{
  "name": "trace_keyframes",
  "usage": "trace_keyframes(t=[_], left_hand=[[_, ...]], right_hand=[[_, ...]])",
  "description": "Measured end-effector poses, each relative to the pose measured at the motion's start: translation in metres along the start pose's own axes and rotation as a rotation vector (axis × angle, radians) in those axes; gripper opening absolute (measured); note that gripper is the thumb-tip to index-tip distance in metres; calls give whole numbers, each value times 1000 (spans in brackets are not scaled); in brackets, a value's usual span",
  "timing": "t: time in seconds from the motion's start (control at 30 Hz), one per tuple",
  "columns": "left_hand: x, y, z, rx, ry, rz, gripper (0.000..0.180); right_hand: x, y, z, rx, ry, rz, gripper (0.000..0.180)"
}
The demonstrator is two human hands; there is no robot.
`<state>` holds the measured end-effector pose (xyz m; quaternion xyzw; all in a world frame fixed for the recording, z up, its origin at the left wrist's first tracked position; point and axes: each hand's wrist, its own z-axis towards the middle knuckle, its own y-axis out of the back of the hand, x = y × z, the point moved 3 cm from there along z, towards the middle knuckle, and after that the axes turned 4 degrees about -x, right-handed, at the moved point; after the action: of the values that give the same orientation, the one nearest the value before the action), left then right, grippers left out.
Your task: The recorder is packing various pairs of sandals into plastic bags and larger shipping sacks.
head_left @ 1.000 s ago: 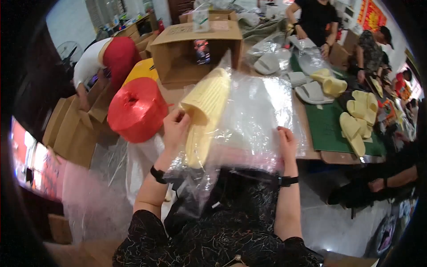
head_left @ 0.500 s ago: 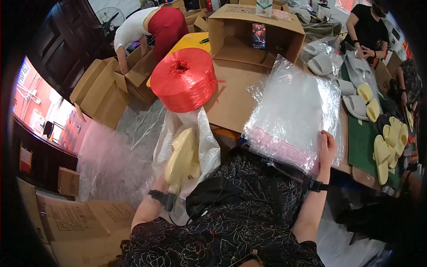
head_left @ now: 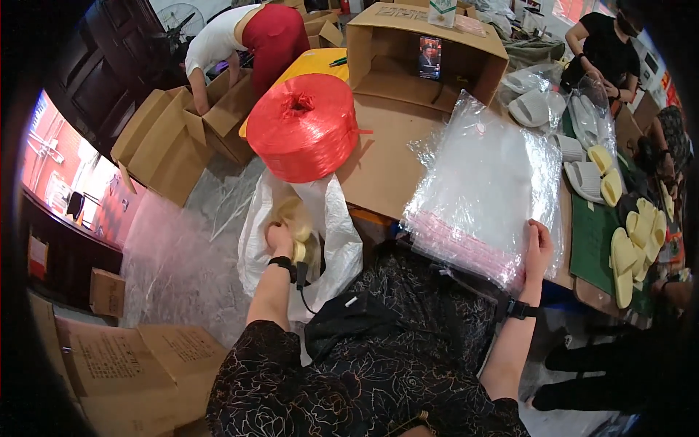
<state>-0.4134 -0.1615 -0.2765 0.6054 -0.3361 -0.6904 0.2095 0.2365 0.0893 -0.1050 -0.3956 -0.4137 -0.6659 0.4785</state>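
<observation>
Grip of left hand (head_left: 277, 239) at yellow slipper (head_left: 295, 215) inside white sack (head_left: 342, 229) I cannot tell remotely; right hand (head_left: 538, 246) pinches edge of clear bags (head_left: 480, 175), presumably to steady them, red twine roll (head_left: 302, 149) beyond both

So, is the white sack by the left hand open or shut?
Open: the white sack gapes, its sides spread apart around the left hand and a pale yellow slipper.
</observation>
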Motion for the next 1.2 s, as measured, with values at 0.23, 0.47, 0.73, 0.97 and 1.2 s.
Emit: trace_keyframes(t=[0.23,0.47,0.73,0.97,1.2], left_hand=[[37,-50,-102,571,-277,305,31],[185,-29,-45,785,195,33,42],[121,62,-74,951,307,577,45],[3,63,-171,1484,110,52,63],[-16,1,-170,1322,-327,138,42]], right_hand=[[-10,25,-2,-83,61,-63,22],[8,-7,-1,2,-15,-50,21],[3,17,-4,-69,32,-79,19],[4,12,-4,-86,27,-112,18],[12,4,-8,-95,54,-33,15]])
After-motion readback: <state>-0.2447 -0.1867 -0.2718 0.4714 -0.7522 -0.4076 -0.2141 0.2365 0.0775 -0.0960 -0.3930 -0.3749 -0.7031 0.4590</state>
